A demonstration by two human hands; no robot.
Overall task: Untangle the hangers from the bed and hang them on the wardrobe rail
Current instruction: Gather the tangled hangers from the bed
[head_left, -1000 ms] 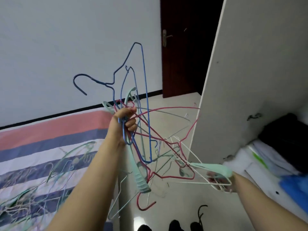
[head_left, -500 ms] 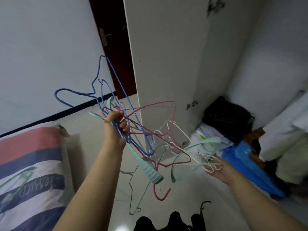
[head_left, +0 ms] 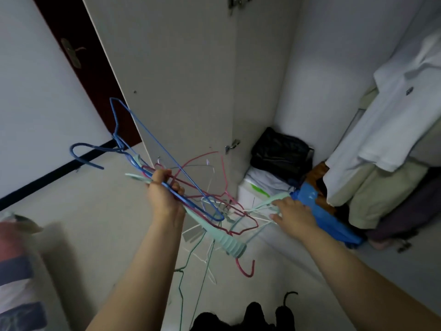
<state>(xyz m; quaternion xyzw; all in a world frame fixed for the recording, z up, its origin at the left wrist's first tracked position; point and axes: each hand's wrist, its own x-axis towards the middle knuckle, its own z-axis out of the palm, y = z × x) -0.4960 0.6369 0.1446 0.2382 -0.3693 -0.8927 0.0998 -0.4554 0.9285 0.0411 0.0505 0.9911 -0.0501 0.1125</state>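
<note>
A tangled bunch of hangers hangs in mid-air in front of the wardrobe. My left hand grips the bunch near its top, fingers curled round a blue wire hanger, red wire hangers and a mint plastic hanger. My right hand holds the far end of another mint plastic hanger and white wire hangers at the bunch's right side. Thin green and white wire hangers dangle below. The wardrobe rail is out of view.
The open wardrobe door stands straight ahead. Inside the wardrobe, clothes hang at right above a black bag, a white box and a blue bag. The striped bed edge is at lower left.
My view has swung right from the bed to the wardrobe. Both hands carried the tangled bunch along, and the bunch now sits lower and nearer the wardrobe interior.
</note>
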